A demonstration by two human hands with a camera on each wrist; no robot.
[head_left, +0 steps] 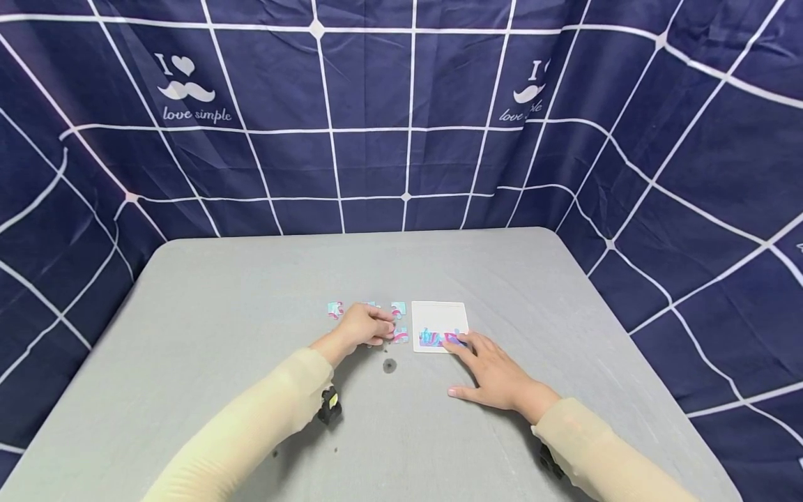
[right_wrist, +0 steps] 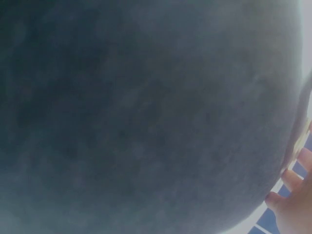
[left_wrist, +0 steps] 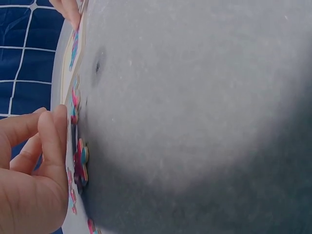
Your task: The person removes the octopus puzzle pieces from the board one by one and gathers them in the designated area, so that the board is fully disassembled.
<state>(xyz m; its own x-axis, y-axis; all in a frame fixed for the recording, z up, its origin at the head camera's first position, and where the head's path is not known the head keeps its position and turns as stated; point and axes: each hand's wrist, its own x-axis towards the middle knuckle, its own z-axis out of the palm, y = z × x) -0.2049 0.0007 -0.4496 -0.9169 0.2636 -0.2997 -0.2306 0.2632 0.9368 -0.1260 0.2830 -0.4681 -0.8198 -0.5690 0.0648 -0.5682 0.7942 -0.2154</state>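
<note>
My left hand (head_left: 364,325) is over a group of loose jigsaw pieces, its bent fingertips right at a pink-and-blue piece (head_left: 400,336) left of the tray. From the left wrist, the same hand (left_wrist: 36,165) shows no piece between its fingers; several pieces lie flat beneath and beside it. A white square puzzle tray (head_left: 439,314) has blue, pink and purple pieces (head_left: 430,338) joined along its near edge. Spread fingers of my right hand (head_left: 495,373) rest on the tray's near right corner, partly covering those pieces, with the thumb apart on the table.
Other loose pieces lie in the far row, including one piece (head_left: 335,309) at the left and another piece (head_left: 398,309) by the tray. A dark round spot (head_left: 389,365) marks the grey table (head_left: 282,279). Navy gridded curtains (head_left: 370,160) stand behind and at the sides.
</note>
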